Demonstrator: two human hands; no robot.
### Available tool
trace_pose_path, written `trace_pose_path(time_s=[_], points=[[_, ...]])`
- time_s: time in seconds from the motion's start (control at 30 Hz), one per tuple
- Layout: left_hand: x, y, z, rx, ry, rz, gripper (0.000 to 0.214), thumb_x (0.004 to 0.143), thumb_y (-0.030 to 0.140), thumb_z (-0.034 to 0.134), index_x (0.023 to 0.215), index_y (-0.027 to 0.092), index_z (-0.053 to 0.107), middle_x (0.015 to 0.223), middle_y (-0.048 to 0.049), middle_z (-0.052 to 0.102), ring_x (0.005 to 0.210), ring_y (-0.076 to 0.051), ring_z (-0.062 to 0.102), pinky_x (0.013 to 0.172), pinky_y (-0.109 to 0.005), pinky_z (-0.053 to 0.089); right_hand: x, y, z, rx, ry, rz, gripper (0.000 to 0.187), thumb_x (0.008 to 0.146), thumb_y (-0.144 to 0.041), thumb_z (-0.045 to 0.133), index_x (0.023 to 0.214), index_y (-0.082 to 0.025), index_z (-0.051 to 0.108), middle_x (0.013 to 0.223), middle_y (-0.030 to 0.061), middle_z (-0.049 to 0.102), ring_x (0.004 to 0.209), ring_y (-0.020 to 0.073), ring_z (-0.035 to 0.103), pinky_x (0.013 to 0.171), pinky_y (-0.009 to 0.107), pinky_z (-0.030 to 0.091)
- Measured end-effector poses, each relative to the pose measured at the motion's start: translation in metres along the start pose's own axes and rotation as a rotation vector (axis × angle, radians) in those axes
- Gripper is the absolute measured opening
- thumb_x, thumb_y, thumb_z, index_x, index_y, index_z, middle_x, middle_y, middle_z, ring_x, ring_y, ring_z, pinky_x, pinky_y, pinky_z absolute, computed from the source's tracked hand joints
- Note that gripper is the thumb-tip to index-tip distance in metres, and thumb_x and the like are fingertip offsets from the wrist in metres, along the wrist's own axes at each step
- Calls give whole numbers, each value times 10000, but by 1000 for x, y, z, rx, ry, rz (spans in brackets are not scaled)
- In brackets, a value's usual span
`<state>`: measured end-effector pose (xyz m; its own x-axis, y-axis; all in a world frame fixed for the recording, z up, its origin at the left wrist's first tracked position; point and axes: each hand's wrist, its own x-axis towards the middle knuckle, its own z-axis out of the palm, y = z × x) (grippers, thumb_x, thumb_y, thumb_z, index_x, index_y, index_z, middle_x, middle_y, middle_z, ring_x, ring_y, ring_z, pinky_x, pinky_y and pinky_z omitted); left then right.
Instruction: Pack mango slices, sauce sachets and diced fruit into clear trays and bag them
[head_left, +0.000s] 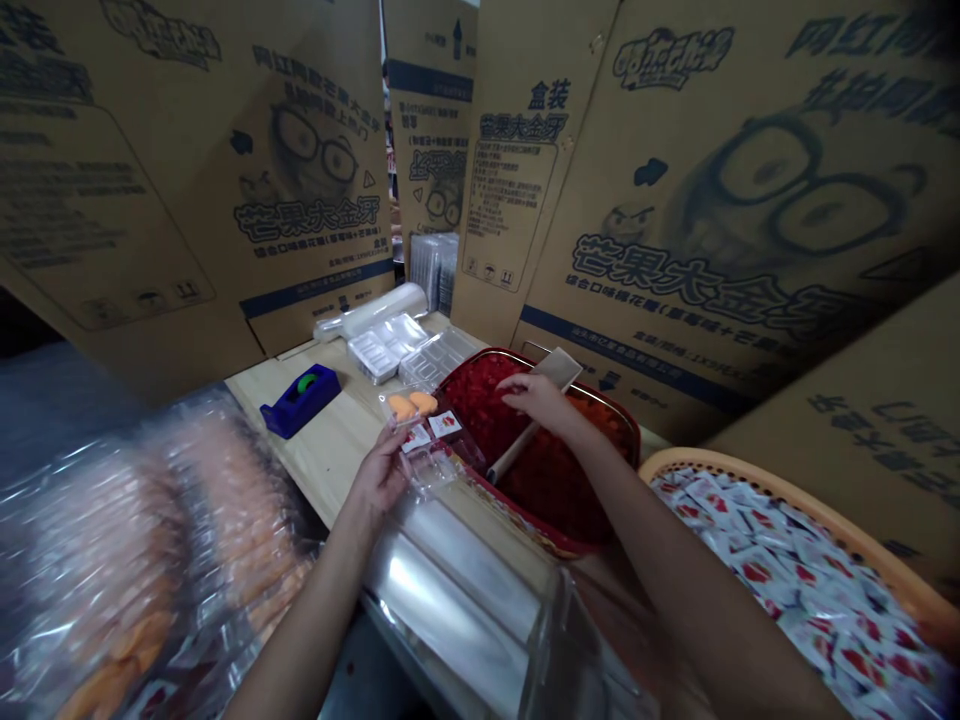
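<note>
My left hand [381, 472] grips the near edge of a clear plastic compartment tray [421, 428] on the wooden table; the tray holds two orange pieces [413, 405] and small red-and-white sachets [444, 424]. My right hand [534, 396] reaches into a red tub [624, 432] full of red chopped bits, with its fingers curled down among them. A wooden-handled scoop [532, 412] lies in the tub just under that hand.
A blue tape dispenser [301, 398] and empty clear trays [390, 345] sit farther back on the table [330, 440]. A woven basket [825, 515] of sachets is at right, bagged orange food [142, 560] at left, clear film [457, 590] in front. Tall cardboard boxes [675, 200] wall the back.
</note>
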<state>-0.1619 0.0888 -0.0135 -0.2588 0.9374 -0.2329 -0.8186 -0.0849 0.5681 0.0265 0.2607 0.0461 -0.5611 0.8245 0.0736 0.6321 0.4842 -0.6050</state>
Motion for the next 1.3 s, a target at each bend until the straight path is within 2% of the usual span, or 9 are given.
trace_pose_path(time_s=[0.13,0.23,0.47,0.6,0.73,0.83,0.93,1.1,1.3], points=[[3,0,-2,-1,-2,0,366,800,120,538,1153,214,521,984,-66,674,859,-209,655,848,-483,494,-29,-24,4,272,-256,-167,212,691,-184,543,858,-166,673,710,-17,632,625,110,538,590,216,439],[4,0,-3,-11,16,-13,397,800,116,536,1178,229,499,996,-62,670,861,-210,655,848,-485,491,-40,-36,10,205,-345,-251,204,663,-136,569,814,-181,699,730,-12,628,677,118,542,638,216,422],[3,0,0,13,20,-16,378,806,121,522,1171,218,505,992,-68,668,836,-209,656,847,-493,486,-39,-39,18,19,-330,-279,311,654,-41,570,875,-209,711,784,2,612,714,125,556,676,213,417],[3,0,-1,21,-2,-18,310,797,124,532,1098,198,542,981,-66,668,815,-213,657,834,-499,492,-38,-36,15,41,-319,-302,292,675,-40,557,885,-185,699,796,11,608,768,134,561,718,228,421],[4,0,-3,11,-16,-19,270,788,133,551,1048,200,563,957,-55,668,842,-226,651,828,-497,497,-39,-46,18,153,-313,-296,257,697,-60,547,882,-178,681,807,4,599,728,117,551,677,219,427],[4,0,-4,19,-28,-26,245,787,141,557,1024,198,573,939,-50,666,811,-214,655,792,-463,522,-41,-62,28,195,-329,-364,227,698,-57,553,850,-167,682,798,6,589,713,111,544,666,210,422],[5,0,-4,36,-13,-26,221,786,130,551,997,190,579,899,-41,667,699,-182,656,667,-389,560,-44,-79,41,176,-353,-489,223,699,-30,549,800,-171,690,794,6,598,761,116,545,710,208,406],[5,-1,-3,13,19,5,198,796,100,516,967,175,582,852,-31,665,654,-146,643,574,-281,548,-44,-85,57,130,-447,-630,261,700,8,528,787,-173,693,773,4,605,784,117,532,738,208,377],[7,-2,-3,-19,30,14,211,788,92,521,969,184,579,843,-20,668,679,-136,643,644,-287,546,-43,-85,58,86,-481,-589,282,688,22,509,837,-152,673,687,-16,566,645,91,487,612,181,346]])
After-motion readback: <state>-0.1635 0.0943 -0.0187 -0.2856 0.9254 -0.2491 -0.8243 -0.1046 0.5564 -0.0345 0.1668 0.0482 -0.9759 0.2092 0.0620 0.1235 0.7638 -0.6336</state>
